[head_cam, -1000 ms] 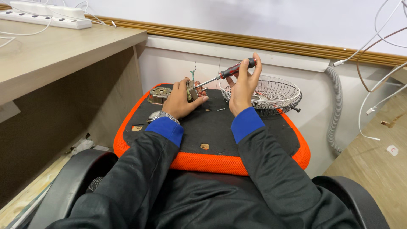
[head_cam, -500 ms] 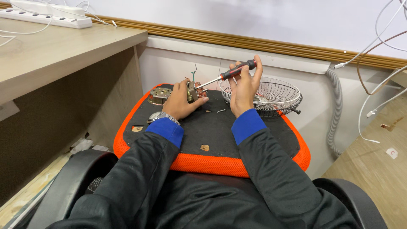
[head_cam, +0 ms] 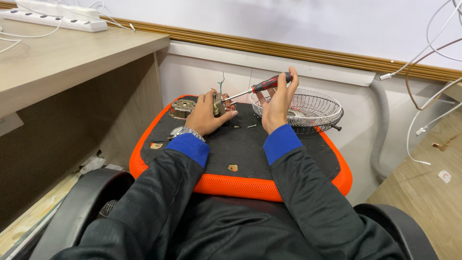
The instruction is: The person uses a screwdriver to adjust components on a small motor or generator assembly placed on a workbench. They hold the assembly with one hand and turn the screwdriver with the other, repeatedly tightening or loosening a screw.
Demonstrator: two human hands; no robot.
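Note:
My left hand (head_cam: pixel 206 114) grips a small metal motor part (head_cam: pixel 220 103) with a green wire sticking up, resting on the black cushion with an orange rim (head_cam: pixel 240 185). My right hand (head_cam: pixel 277 103) holds a screwdriver with a red and black handle (head_cam: pixel 270 83); its shaft slants down-left and the tip touches the motor part. A watch shows on my left wrist (head_cam: pixel 180 131).
A round metal motor housing (head_cam: pixel 182 108) lies at the cushion's far left. A wire fan guard (head_cam: pixel 308 108) sits at the far right. Small screws and bits lie on the cushion (head_cam: pixel 251 126). A wooden desk (head_cam: pixel 57 53) with a power strip (head_cam: pixel 53 19) stands left; a grey hose (head_cam: pixel 381 125) and cables hang right.
The screwdriver handle has turned slightly in my right hand's fingers; both hands stay in nearly the same place.

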